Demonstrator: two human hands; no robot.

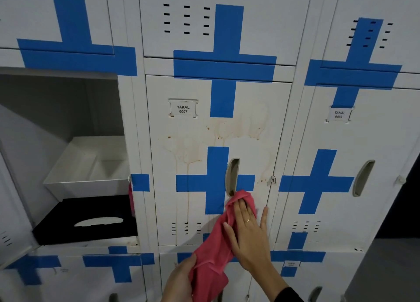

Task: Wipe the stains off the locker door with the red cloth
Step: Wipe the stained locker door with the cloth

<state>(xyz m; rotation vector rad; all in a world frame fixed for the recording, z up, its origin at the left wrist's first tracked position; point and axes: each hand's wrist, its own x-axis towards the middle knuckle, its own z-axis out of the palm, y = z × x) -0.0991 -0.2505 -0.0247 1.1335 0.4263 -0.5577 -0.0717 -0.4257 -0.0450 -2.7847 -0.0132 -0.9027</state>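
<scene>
The white locker door labelled YAKAL 0007 stands in the middle, crossed with blue tape. Brown stains spread and drip down its centre, with more spots at its right edge. My right hand lies flat with fingers spread, pressing the upper end of the red cloth against the door just below the recessed handle. My left hand grips the cloth's hanging lower end near the bottom of the view.
To the left an open locker compartment holds a white tray and a black tissue box. Another closed door labelled YAKAL 0003 is on the right. More taped doors sit above and below.
</scene>
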